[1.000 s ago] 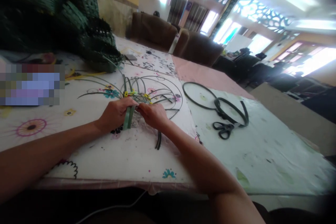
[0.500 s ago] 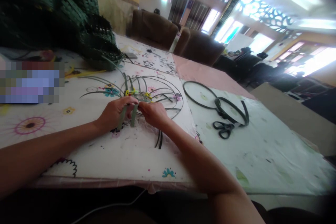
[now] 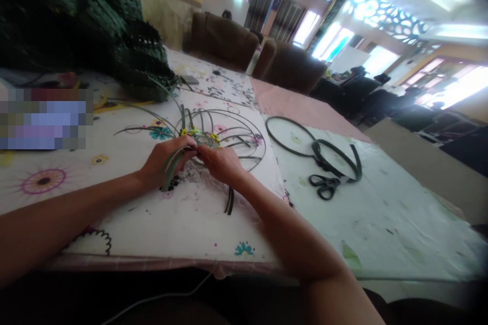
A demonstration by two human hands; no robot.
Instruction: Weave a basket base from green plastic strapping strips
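Green strips (image 3: 169, 174) in left grip (image 3: 158, 159)

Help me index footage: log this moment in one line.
left hand: pinching green strip | right hand: pinching at woven piece | scissors: on tablecloth

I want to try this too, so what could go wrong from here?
The green strip curving down by the left hand might spring loose if the pinch eases. The thin strips fanning out beyond the hands could perhaps tangle or snag on each other. The scissors seem to touch the coiled strip on the pale green cloth, so tugging that coil might drag them along.
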